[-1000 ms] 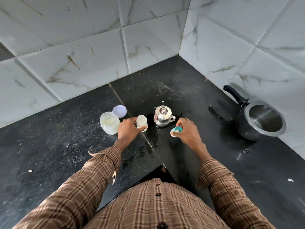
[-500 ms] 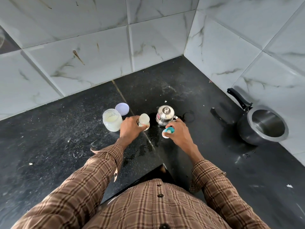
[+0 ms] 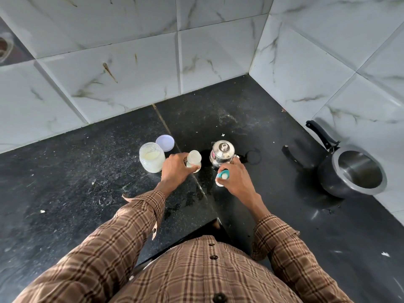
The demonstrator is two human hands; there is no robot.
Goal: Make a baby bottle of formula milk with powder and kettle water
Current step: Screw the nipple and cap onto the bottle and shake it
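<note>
Left hand (image 3: 175, 169) hides bottle (image 3: 194, 159) base; contents unclear.

Your left fingers (image 3: 183, 159) grip the upright clear plastic baby bottle (image 3: 194, 163); right fingers (image 3: 231, 169) hold its teal-ringed teat cap (image 3: 223, 177), just before the small steel kettle (image 3: 222, 153).

Soft even daylight, sharp focus, wide-angle bending at edges, faint glare on dark countertop (image 3: 251, 101)
</note>
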